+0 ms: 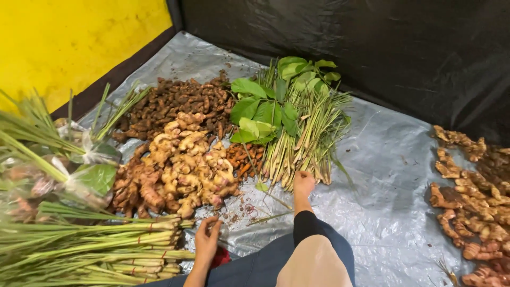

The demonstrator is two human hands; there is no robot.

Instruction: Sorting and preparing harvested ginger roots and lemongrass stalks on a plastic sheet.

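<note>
A crinkled grey plastic sheet lies under everything. My right hand rests at the cut ends of a loose heap of lemongrass stalks, stiff and pale, running away from me with their tips far off. My left hand, fingers loosely curled and holding nothing, sits beside the knobbly beige ginger pile. Whether the right hand grips a stalk I cannot tell.

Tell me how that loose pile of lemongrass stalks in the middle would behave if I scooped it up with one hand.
The loose lemongrass pile would probably splay and shed stalks, since nothing visibly ties it, unlike the banded bundles at lower left. Each stalk looks fairly stiff and light, so it should hold straight. The green leaves lying on top would likely slide off.
</note>
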